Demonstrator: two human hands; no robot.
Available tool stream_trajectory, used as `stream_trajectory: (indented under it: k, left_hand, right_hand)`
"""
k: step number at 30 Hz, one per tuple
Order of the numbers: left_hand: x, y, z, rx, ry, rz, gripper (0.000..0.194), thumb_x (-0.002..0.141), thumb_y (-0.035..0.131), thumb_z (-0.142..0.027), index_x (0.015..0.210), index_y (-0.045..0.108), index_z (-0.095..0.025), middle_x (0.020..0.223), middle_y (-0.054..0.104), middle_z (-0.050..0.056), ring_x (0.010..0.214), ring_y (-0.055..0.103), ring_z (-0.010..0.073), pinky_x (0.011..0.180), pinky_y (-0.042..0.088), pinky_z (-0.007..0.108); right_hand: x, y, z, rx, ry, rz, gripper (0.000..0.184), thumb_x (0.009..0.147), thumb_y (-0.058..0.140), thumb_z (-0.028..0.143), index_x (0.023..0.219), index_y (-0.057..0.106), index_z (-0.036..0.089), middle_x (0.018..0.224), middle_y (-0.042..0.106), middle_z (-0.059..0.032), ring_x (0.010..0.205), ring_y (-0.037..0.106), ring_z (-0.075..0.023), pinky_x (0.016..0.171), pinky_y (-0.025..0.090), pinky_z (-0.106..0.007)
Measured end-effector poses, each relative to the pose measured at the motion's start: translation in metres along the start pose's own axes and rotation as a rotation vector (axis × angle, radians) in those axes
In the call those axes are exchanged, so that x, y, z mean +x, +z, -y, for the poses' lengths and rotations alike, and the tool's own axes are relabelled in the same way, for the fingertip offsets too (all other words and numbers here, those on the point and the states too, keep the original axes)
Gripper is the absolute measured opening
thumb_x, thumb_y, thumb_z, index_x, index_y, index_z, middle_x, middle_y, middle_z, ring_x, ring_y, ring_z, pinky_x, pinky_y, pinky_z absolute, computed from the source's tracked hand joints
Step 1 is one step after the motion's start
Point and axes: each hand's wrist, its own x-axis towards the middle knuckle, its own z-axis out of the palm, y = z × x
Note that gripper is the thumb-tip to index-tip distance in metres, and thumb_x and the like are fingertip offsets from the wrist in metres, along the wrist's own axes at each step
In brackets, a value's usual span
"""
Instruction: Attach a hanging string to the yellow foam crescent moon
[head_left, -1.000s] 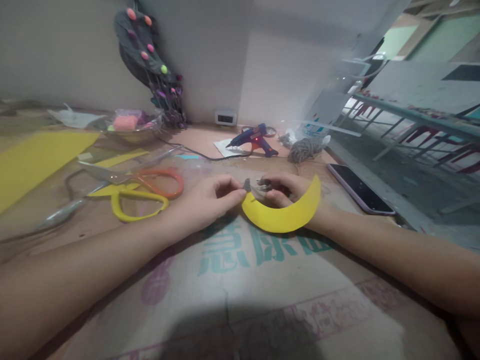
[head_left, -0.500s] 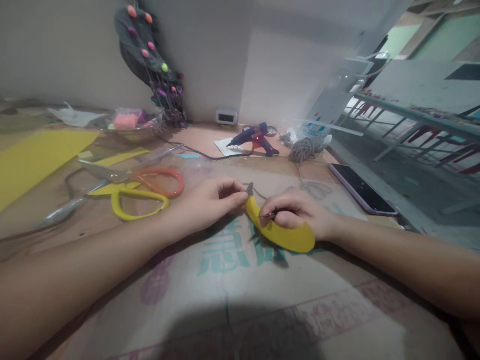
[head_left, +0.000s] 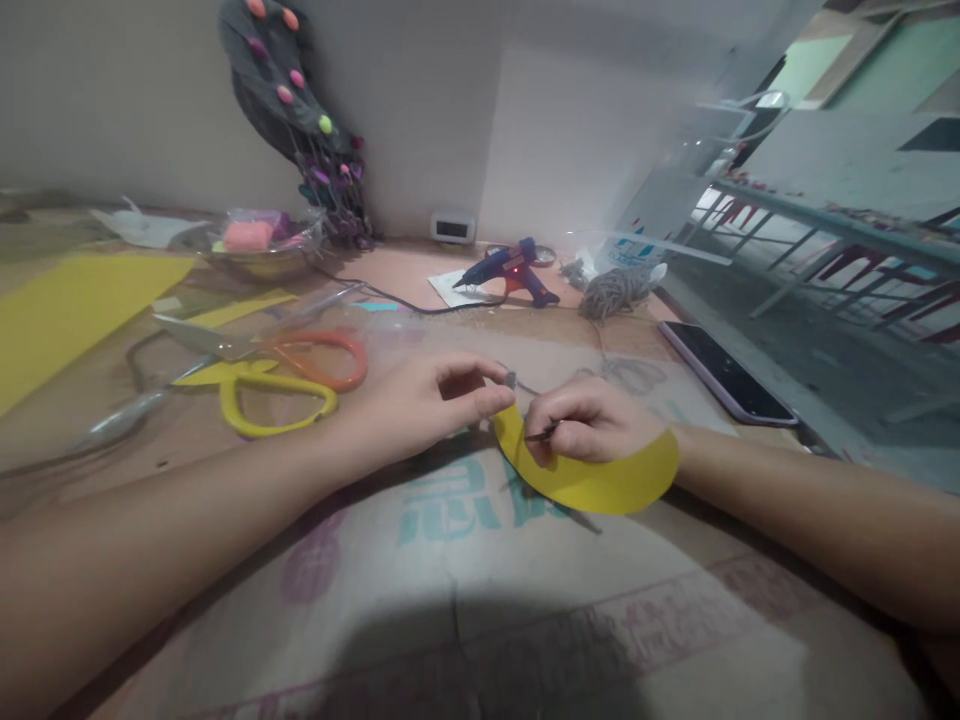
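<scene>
A yellow crescent-shaped cutout (head_left: pixel 600 487) is held over the printed brown board, with grey yarn (head_left: pixel 511 379) wound round its narrow upper tip. My left hand (head_left: pixel 457 400) pinches that tip between thumb and fingertips. Close beside it, my right hand (head_left: pixel 581 418) is closed in front of the wrist end of the crescent. Between its thumb and curled fingers pokes a small dark thin thing (head_left: pixel 541 434) whose kind I cannot make out. A grey strand runs from the wound tip towards my right fingers.
Scissors (head_left: pixel 330 362) with an orange and a yellow handle lie left. Behind are a blue glue gun (head_left: pixel 510 268), a small digital clock (head_left: pixel 453 229) and a grey yarn bundle (head_left: pixel 619 290). A phone (head_left: pixel 727 375) lies right; yellow sheet (head_left: pixel 82 310) far left.
The crescent has turned, and its wide end now reaches further right, across my right wrist. My left fingertips have shifted slightly right and cover more of the tip.
</scene>
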Motion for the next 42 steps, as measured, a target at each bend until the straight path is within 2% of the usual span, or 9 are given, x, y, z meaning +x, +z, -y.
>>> stream_trajectory:
  k: [4,11,17,23,29,32,35,38,42]
  left_hand:
    - [-0.001,0.000,-0.002,0.056,0.069,0.050,0.031,0.089,0.055,-0.045,0.079,0.065,-0.017,0.073,0.060,-0.002,0.068,0.053,0.0113,0.062,0.040,0.022]
    - [-0.003,-0.003,-0.006,0.072,0.083,0.049,0.036,0.093,0.046,-0.043,0.072,0.061,-0.017,0.068,0.054,-0.002,0.067,0.049,0.0119,0.060,0.036,0.023]
    - [-0.003,-0.002,-0.005,0.060,0.066,0.046,0.037,0.094,0.046,-0.043,0.073,0.062,-0.017,0.070,0.058,-0.001,0.067,0.052,0.0125,0.061,0.039,0.023]
    - [-0.002,0.001,-0.001,-0.026,0.008,-0.038,0.026,0.087,0.059,-0.039,0.100,0.070,-0.019,0.086,0.070,0.003,0.075,0.062,0.0146,0.065,0.047,0.024]
    - [-0.004,0.002,-0.005,-0.047,0.014,-0.067,0.027,0.082,0.066,-0.043,0.095,0.069,-0.018,0.084,0.071,0.002,0.073,0.063,0.0134,0.064,0.049,0.024]
    - [-0.005,0.001,-0.007,-0.017,0.009,-0.085,0.024,0.084,0.064,-0.041,0.090,0.070,-0.019,0.081,0.072,0.002,0.073,0.064,0.0138,0.065,0.049,0.024]
    - [-0.004,0.001,-0.007,-0.055,-0.012,-0.092,0.023,0.086,0.061,-0.037,0.097,0.070,-0.019,0.081,0.073,0.002,0.073,0.065,0.0147,0.066,0.051,0.026]
    - [-0.004,0.002,-0.005,-0.105,-0.019,-0.122,0.025,0.086,0.061,-0.036,0.103,0.070,-0.018,0.082,0.073,0.004,0.073,0.066,0.0155,0.067,0.052,0.027]
    - [-0.003,0.002,-0.002,-0.162,-0.021,-0.167,0.030,0.086,0.062,-0.037,0.108,0.068,-0.018,0.087,0.073,0.006,0.077,0.068,0.0166,0.068,0.053,0.028]
  right_hand:
    - [0.001,0.000,-0.002,0.041,0.021,0.000,0.054,0.090,0.051,0.063,0.071,0.060,0.013,0.061,0.058,-0.0005,0.053,0.050,-0.0087,0.049,0.038,-0.020]
    - [0.002,-0.001,-0.004,0.105,0.050,-0.001,0.051,0.089,0.053,0.060,0.070,0.060,0.013,0.063,0.059,-0.0018,0.055,0.053,-0.0102,0.051,0.041,-0.022]
    - [0.000,0.001,-0.007,0.162,0.081,-0.022,0.049,0.089,0.056,0.058,0.070,0.060,0.014,0.062,0.058,-0.0009,0.055,0.052,-0.0098,0.049,0.040,-0.021]
    - [0.001,0.002,-0.005,0.178,0.110,-0.013,0.049,0.087,0.058,0.060,0.070,0.057,0.014,0.061,0.053,0.0000,0.054,0.050,-0.0095,0.047,0.038,-0.021]
    - [0.001,0.003,0.001,0.121,0.122,-0.009,0.046,0.088,0.057,0.056,0.069,0.056,0.014,0.060,0.053,0.0001,0.053,0.049,-0.0093,0.047,0.038,-0.021]
    - [0.002,0.007,0.003,0.091,0.099,-0.096,0.031,0.087,0.062,0.045,0.080,0.058,0.015,0.068,0.057,0.0000,0.056,0.051,-0.0091,0.050,0.040,-0.021]
    - [0.005,0.011,0.005,0.033,0.069,-0.348,0.018,0.084,0.064,0.031,0.094,0.057,0.018,0.080,0.060,0.0005,0.061,0.054,-0.0086,0.055,0.043,-0.021]
    - [0.010,0.010,0.003,-0.076,0.105,-0.582,0.016,0.081,0.066,0.028,0.090,0.056,0.020,0.080,0.061,0.0010,0.063,0.053,-0.0095,0.056,0.043,-0.021]
    - [0.012,0.005,0.000,-0.180,0.194,-0.534,0.018,0.082,0.064,0.035,0.080,0.060,0.018,0.068,0.058,0.0016,0.059,0.049,-0.0100,0.053,0.038,-0.022]
